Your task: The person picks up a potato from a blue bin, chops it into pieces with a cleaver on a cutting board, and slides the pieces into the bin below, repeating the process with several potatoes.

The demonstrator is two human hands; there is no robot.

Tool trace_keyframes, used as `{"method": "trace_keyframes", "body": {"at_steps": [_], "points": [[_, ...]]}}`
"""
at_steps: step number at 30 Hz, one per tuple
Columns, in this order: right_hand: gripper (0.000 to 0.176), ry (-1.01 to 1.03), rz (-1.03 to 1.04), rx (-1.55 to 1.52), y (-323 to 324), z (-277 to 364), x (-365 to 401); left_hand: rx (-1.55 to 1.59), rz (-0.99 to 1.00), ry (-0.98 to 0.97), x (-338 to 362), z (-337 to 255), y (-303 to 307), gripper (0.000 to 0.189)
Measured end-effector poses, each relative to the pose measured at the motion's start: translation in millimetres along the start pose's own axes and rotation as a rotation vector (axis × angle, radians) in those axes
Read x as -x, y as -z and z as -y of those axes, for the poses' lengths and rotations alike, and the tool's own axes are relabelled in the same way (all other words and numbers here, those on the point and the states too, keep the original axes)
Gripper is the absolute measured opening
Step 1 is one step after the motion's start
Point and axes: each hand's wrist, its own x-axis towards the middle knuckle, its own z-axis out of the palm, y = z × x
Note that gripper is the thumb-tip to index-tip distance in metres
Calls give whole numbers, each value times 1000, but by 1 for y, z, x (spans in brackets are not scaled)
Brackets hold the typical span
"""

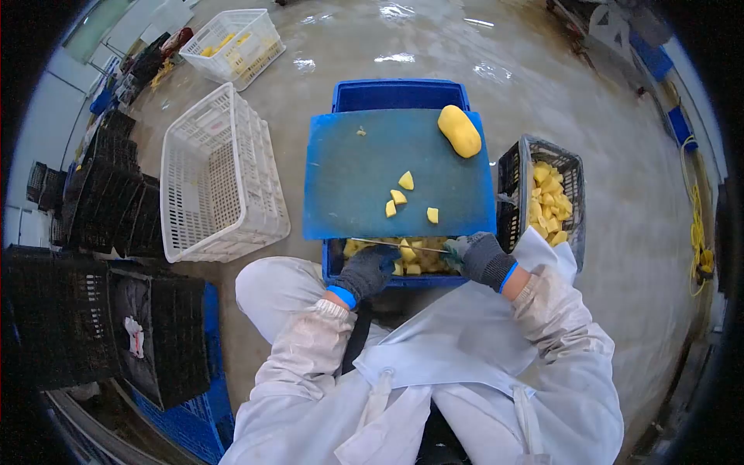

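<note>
My right hand (482, 260), in a dark grey glove, is closed around the handle of a knife (403, 246). The blade points left, across the front of the blue cutting board (372, 174). My left hand (368, 271), also gloved, is at the blade beside the tip end; its fingers are too dark to make out. Below both hands, a blue bin (329, 260) holds cut potato chunks (413, 269). Several potato pieces (406, 180) lie on the board, and a whole peeled potato (459, 132) rests at its far right corner.
To the right, a black crate (579, 178) holds potato chunks. An unfilled white crate (240, 170) stands at left, and another white crate (263, 46) with yellow pieces sits behind it. Dark crates (58, 310) are stacked at far left. The floor (628, 256) looks wet.
</note>
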Motion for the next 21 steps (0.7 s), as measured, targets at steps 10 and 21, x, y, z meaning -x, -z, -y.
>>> {"method": "trace_keyframes", "body": {"at_steps": [10,21], "points": [[27,-659,-538,-848,-11,-51,1,-295,-388,12,-139,11,10,56],[25,-725,-816,-1530,18,-51,29,-65,-75,-445,-76,-8,-59,43]]}}
